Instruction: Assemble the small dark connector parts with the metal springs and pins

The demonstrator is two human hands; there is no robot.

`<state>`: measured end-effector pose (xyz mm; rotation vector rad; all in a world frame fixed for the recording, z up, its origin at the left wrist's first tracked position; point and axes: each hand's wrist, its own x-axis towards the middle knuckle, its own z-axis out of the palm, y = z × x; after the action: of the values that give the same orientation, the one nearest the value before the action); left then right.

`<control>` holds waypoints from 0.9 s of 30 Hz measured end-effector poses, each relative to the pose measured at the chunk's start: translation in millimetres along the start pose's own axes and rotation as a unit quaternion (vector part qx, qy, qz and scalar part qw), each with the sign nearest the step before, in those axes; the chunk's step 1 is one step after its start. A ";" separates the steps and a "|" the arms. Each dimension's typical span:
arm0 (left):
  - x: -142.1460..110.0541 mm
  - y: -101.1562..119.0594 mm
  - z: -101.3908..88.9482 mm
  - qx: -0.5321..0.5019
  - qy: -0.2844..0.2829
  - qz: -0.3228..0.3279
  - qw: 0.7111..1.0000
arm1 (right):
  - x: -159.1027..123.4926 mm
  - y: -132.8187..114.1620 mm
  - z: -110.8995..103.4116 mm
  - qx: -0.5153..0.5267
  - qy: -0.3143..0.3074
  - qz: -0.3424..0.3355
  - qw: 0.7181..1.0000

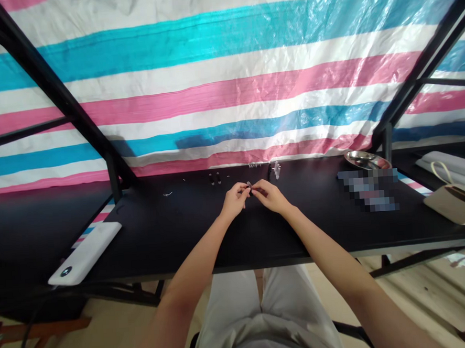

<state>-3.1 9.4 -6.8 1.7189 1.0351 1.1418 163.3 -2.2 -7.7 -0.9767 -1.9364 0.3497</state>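
Over the middle of the black table, my left hand (235, 200) and my right hand (271, 196) meet fingertip to fingertip. Pinched between them is a small dark piece with a clear part (249, 185), too small to name exactly. Just beyond the right hand lie clear plastic pieces (277, 169) beside a slim black piece (269, 170). A row of tiny shiny pins (254, 166) sits near the table's back edge. Two small dark pieces with light ends (215, 178) rest left of the hands.
A white power bank-like box (85, 254) lies at the left edge of the black table (153, 242). At the back right stands a round metal dish (367, 159), with a blurred-out packet (369, 189) before it. A beige pouch (455, 202) lies far right. Striped plastic sheeting (227, 90) hangs behind.
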 end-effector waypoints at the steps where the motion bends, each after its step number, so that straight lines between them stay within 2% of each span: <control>1: -0.5 0.2 -0.3 0.018 -0.002 0.001 1.000 | -0.3 0.4 0.1 -0.003 -0.006 0.002 1.000; 7: -2.7 4.4 -2.6 0.131 -0.019 0.027 0.991 | -0.4 5.7 0.1 -0.001 -0.041 0.015 0.999; 15: -3.4 1.4 -3.1 0.186 -0.023 0.058 0.981 | 0.5 5.8 -2.0 -0.026 -0.074 0.024 0.997; 19: -5.8 3.2 -4.4 0.242 -0.005 0.093 0.966 | 2.2 12.9 -8.2 -0.099 -0.015 0.079 0.992; 23: -8.1 7.6 -5.7 0.298 -0.020 0.126 0.946 | 3.8 29.8 -18.9 -0.181 0.078 0.188 0.962; 27: -9.3 9.7 -6.4 0.327 -0.048 0.135 0.934 | 6.3 45.1 -24.0 -0.221 0.100 0.257 0.935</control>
<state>-9.7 -1.3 1.2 2.4784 1.2304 0.9103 203.6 28.3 -17.1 -1.7535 -1.5782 0.0924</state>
